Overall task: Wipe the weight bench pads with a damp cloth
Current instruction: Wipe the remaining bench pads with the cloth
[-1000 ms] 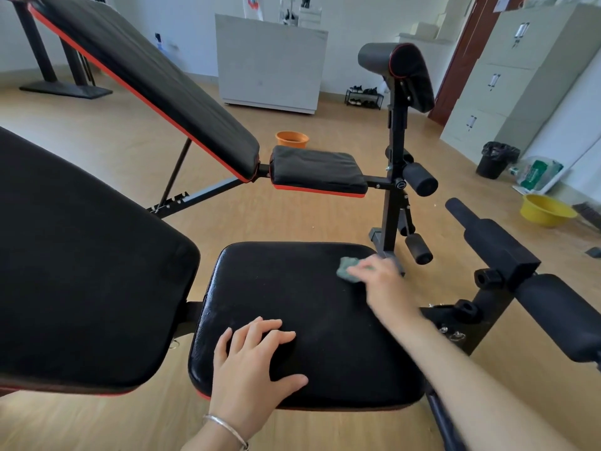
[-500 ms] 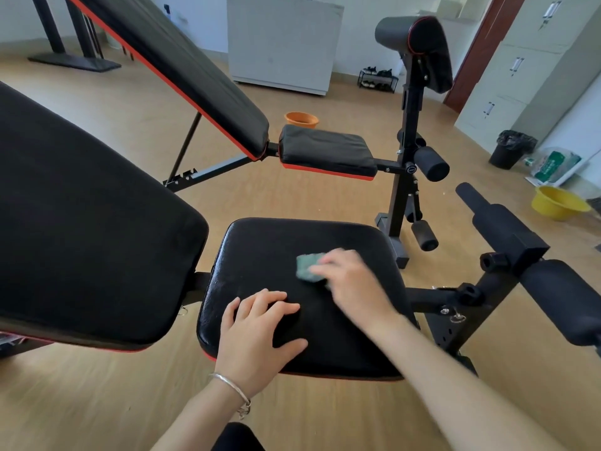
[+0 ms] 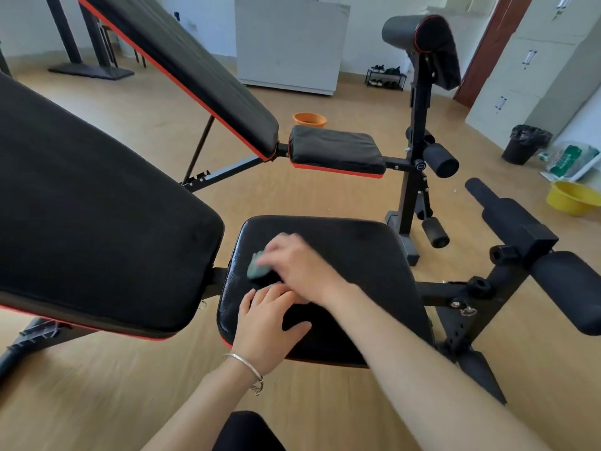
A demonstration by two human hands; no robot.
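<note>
Right hand (image 3: 302,271) grips cloth (image 3: 257,270) on seat pad (image 3: 357,255); left hand (image 3: 266,323) flat on pad, fingers spread open.

The seat pad (image 3: 341,255) I wipe is black leather-like vinyl with a faint sheen; the backrest pad (image 3: 97,206) looks duller. My cloth (image 3: 257,271) is soft teal fabric. The frame (image 3: 452,291) is matt black metal, my bracelet (image 3: 247,366) shiny silver metal.

On seat pad (image 3: 357,255): right hand (image 3: 300,270), cloth (image 3: 256,271)
</note>
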